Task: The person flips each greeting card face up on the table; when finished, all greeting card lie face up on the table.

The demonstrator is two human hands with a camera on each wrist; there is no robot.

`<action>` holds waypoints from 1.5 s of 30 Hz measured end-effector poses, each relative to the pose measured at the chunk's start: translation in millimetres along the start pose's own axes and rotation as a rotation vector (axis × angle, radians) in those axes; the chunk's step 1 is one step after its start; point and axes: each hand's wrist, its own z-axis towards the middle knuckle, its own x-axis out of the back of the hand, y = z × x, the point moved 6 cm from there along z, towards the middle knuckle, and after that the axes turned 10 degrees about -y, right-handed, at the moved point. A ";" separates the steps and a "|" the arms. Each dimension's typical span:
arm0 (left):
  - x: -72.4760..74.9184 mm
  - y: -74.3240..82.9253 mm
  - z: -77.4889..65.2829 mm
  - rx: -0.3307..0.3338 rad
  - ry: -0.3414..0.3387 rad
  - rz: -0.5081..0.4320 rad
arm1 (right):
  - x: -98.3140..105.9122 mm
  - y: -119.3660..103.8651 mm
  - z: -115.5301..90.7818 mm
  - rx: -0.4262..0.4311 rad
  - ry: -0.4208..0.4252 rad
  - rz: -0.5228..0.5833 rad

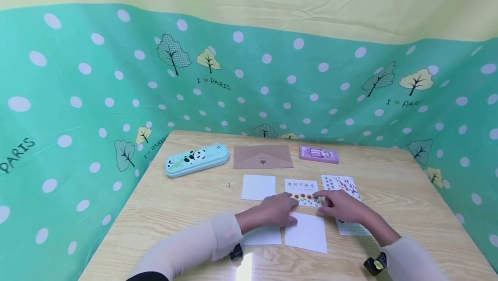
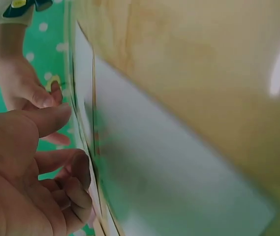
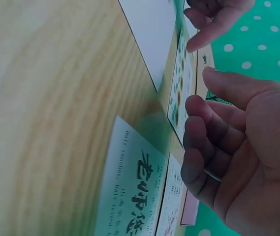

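Note:
A greeting card with sunflowers (image 1: 303, 186) lies flat on the table between the two hands. My left hand (image 1: 277, 209) has its fingertips at the card's left edge, its thumb over the blank white card (image 1: 307, 233) below. From the other side, the index finger of my right hand (image 1: 344, 205) reaches the sunflower card's right edge. Neither hand pinches anything; the wrist views show loosely bent fingers. Beneath the right hand are a blossom card (image 1: 345, 182) and a card with brush lettering (image 3: 130, 196), both partly covered. Another white card (image 1: 262, 237) lies under the left forearm.
One more white card (image 1: 258, 187) sits left of the sunflowers. Along the back of the wooden table (image 1: 186, 203) are a panda pencil case (image 1: 197, 160), a brown envelope (image 1: 262, 156) and a purple box (image 1: 319, 154). A green dotted cloth (image 1: 272, 65) hangs behind.

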 end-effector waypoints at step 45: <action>-18.6 23.2 -23.3 -0.007 0.003 0.208 | -22.2 0.2 -17.2 -0.039 -0.010 -0.023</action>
